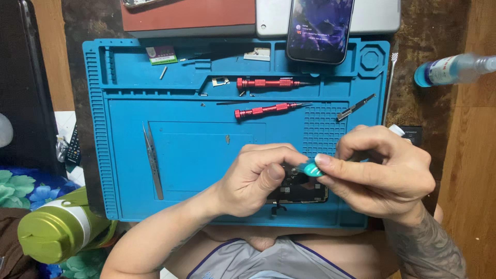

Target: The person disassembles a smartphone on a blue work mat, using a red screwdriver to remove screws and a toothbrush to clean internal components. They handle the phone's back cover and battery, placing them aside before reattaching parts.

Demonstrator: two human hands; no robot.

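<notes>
Closest to me, my left hand [253,181] was curled over the small dark phone part [299,190] that lay at the near edge of the blue work mat [196,155], thumb and fingers closed on its top end to pin it flat. My right hand [382,173] came in from the other side with its grip pinched shut on a small teal tool [311,167], whose tip sat right at the spot my left thumb was guarding. The two hands were almost touching over the part. I judged that the work called for a light, steady right hand, the tool kept low and nearly flat, and the left holding the part so it could not skid on the mat; pushing hard there could have bent or cracked something thin.

Further out on the mat, a pair of tweezers [153,160] lay to the left, well apart from my hands. Beyond them were two red screwdrivers [266,109], one above the other, and a thin metal pry tool [355,107] to their right. At the far edge a phone [320,30] with a lit screen leaned over the mat's rim. Off the mat, a green bottle [54,230] stood near my left elbow and a clear spray bottle [454,70] lay on the wooden surface [470,170] to the right.
</notes>
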